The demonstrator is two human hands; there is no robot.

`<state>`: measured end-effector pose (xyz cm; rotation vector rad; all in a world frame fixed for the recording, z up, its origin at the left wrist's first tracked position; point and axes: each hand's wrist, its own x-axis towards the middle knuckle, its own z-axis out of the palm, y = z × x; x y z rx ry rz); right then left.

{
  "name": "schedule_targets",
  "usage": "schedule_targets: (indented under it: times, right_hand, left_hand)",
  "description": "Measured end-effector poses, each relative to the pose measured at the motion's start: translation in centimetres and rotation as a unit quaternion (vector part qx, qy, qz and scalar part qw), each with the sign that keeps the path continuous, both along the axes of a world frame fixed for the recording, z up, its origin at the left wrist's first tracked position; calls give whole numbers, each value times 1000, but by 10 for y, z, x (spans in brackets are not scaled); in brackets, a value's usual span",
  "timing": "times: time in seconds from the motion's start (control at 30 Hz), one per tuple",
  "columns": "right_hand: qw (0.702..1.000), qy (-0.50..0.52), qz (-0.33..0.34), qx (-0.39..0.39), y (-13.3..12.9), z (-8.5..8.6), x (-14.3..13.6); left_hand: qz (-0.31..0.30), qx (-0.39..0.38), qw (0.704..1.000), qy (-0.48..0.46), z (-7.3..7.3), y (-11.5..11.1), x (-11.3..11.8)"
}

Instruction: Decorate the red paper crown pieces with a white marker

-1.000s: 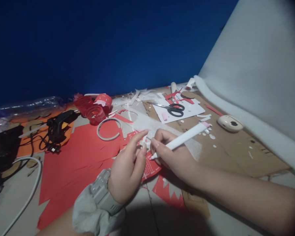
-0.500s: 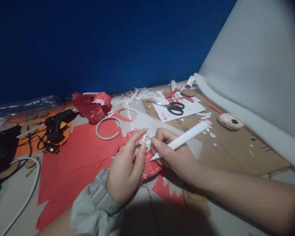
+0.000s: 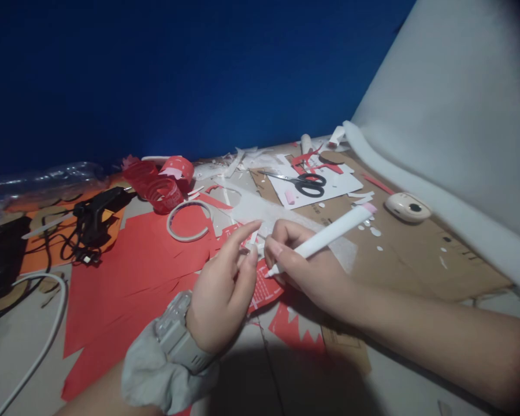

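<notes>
My right hand [image 3: 303, 266] is closed around a white marker [image 3: 333, 234] with a pink end, its pale tip slanting down to the left. That tip is at a red piece printed in white [image 3: 266, 289], below both hands. Facing it, my left hand [image 3: 223, 289] is curled, thumb and forefinger around a small white paper strip [image 3: 255, 237]; its other fingers are mostly hidden. A grey watch [image 3: 184, 335] and a pale scrunchie [image 3: 164, 370] are on the left wrist. A zigzag-cut red scrap [image 3: 297, 329] lies just below the right hand.
Large red sheets [image 3: 125, 271] and a tape ring [image 3: 188, 221] lie left, beyond them a black glue gun [image 3: 97, 214] with cords. Red rolls [image 3: 164, 193] stand behind. Black-handled scissors [image 3: 309, 185] rest on white paper; a cream oval device [image 3: 408, 208] sits on cardboard [image 3: 416, 260].
The view has shifted slightly. My right hand and the marker are a little higher, the marker tip still at the red printed piece. My left hand keeps nearly the same pose.
</notes>
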<state>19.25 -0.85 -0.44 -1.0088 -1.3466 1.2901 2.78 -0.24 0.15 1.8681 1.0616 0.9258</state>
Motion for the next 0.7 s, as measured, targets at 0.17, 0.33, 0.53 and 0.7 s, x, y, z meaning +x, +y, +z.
schedule_targets:
  times: [0.17,0.33,0.53,0.7]
  right_hand:
    - [1000,-11,-1,11,0,3,0]
    - [999,-26,-5,19,-1,8,-1]
    - [1000,3,11,0,-1,7,0]
    - [1000,23,11,-10,-2,6,0]
  left_hand:
    - [-3,-9,1000,0,2,-1,1]
    - [-2,-17,1000,-1,1,-2,-1]
    - [7,-20,1000,-12,1,-2,0]
    - [8,-37,999,-10,2,-2,0]
